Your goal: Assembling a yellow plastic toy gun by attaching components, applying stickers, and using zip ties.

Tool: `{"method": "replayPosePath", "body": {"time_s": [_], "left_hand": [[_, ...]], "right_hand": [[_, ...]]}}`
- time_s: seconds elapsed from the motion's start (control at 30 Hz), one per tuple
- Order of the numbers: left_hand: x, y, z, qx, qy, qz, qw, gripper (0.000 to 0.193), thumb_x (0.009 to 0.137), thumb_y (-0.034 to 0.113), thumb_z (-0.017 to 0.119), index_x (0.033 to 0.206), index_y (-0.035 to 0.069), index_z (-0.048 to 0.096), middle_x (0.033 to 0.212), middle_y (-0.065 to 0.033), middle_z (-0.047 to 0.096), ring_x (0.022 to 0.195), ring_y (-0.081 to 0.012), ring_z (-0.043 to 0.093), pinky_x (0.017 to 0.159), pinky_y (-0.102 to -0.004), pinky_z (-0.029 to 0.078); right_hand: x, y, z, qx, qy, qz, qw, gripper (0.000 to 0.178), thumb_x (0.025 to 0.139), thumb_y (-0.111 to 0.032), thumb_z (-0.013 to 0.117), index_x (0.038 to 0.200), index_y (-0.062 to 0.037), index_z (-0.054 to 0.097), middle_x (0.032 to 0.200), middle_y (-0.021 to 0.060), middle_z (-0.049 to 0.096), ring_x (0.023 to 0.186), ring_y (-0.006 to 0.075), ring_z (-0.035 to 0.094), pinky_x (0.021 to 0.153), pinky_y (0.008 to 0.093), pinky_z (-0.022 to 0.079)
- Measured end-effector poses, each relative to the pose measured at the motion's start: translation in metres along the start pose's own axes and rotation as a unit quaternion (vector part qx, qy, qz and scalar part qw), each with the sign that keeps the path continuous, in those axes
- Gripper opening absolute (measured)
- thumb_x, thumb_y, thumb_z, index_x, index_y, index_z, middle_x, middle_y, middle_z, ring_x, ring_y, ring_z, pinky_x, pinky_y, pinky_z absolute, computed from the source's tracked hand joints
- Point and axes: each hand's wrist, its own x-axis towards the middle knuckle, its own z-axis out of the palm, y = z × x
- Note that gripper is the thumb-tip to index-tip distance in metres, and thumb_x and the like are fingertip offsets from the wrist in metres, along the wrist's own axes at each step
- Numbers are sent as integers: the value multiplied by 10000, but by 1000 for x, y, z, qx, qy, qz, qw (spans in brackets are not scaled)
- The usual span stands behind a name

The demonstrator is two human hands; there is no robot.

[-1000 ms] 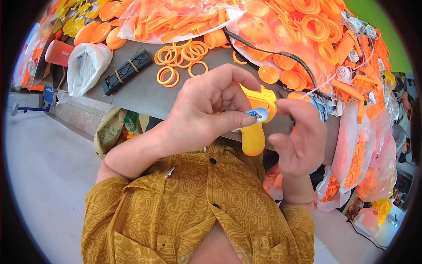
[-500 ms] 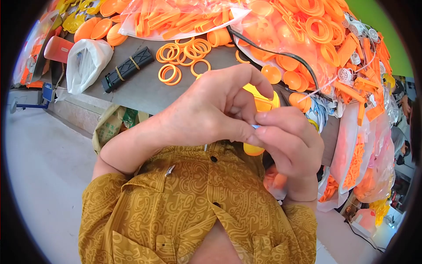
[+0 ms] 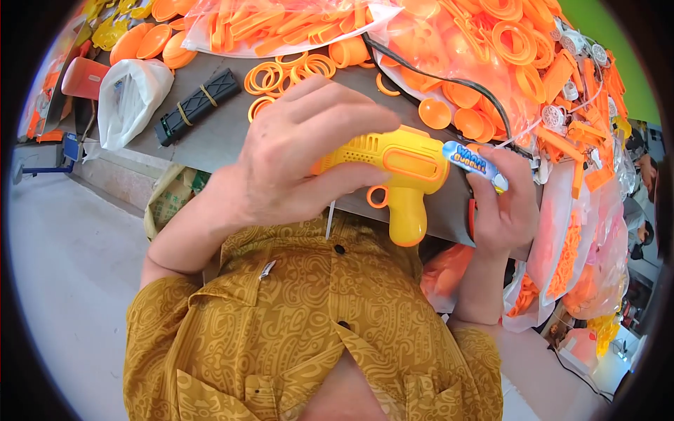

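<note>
A yellow toy gun lies sideways in my left hand, its grip pointing down toward my shirt and an orange trigger showing beneath the body. My left fingers wrap over the top and the thumb presses along the lower side, covering one end. Close to the gun's other end, my right hand holds a small blue and white sticker with printed letters on its fingertips. One end of the sticker is right beside the gun; whether they touch I cannot tell.
Orange rings and a dark plastic bar with rubber bands lie on the grey table. Beside them stands a white plastic bag. Large bags of orange parts fill the back; loose orange parts and small motors pile at the right.
My hands were together, pinching something small and blue in front of the gun. They have parted: the left now grips the gun, while the right has moved right with the sticker facing up.
</note>
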Motion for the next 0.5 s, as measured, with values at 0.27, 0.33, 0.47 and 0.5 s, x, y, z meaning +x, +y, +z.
{"method": "replayPosePath", "body": {"time_s": [0.27,0.33,0.47,0.5], "left_hand": [[-20,-10,9,93,-136,59,985,380,685,167,641,1053,89,588,1104,-113,522,954,-297,476,790,-405,399],[-20,-12,10,93,-143,59,984,385,690,163,636,1065,95,587,1116,-109,515,958,-298,474,794,-411,398],[-21,-16,14,90,-119,75,986,400,659,152,661,1049,106,588,1103,-94,504,942,-280,478,768,-405,395],[-22,-16,14,87,-106,75,988,413,632,143,681,1034,118,588,1086,-77,497,928,-259,482,731,-397,394]], "right_hand": [[-20,13,7,195,-15,78,978,329,680,55,643,989,37,531,912,141,576,861,218,535,772,318,427],[-20,7,13,167,-26,86,982,329,679,41,650,987,34,532,918,136,578,867,221,534,778,320,427],[-13,0,27,126,-33,40,991,322,676,4,665,974,30,547,942,113,580,892,234,533,800,328,421],[-12,-1,29,127,-33,40,991,322,676,4,665,974,30,547,942,113,580,892,234,533,800,328,421]]}}
